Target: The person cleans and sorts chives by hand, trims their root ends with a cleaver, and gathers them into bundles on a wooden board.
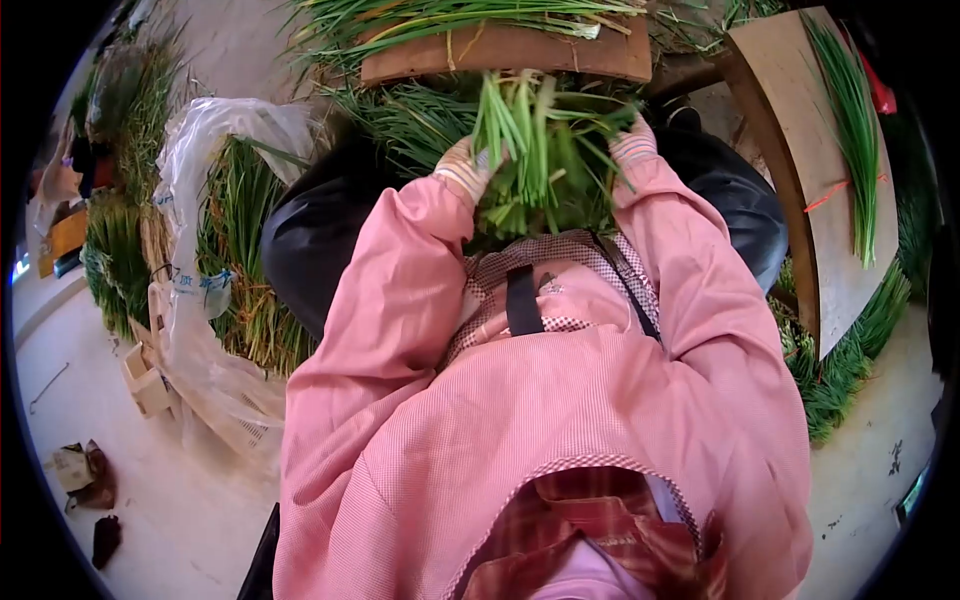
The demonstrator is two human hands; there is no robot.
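Note:
A bunch of long green stalks (535, 150) hangs between my hands, somewhat blurred, over my lap. My left hand (465, 168), in a striped glove, is closed round the bunch's left side. On the right side my right hand (634, 143), also gloved, holds the leafy part, its fingers partly hidden by leaves. Just beyond, more green stalks (430, 30) lie across a wooden board (510, 52). Loose greens (415, 115) are heaped below that board.
A clear plastic bag (185, 200) of greens stands at the left, near a beige crate (148, 380). At the right, a tied bundle (850, 150) rests on a slanted board (790, 90). Dark scraps (105, 540) lie on the floor at lower left.

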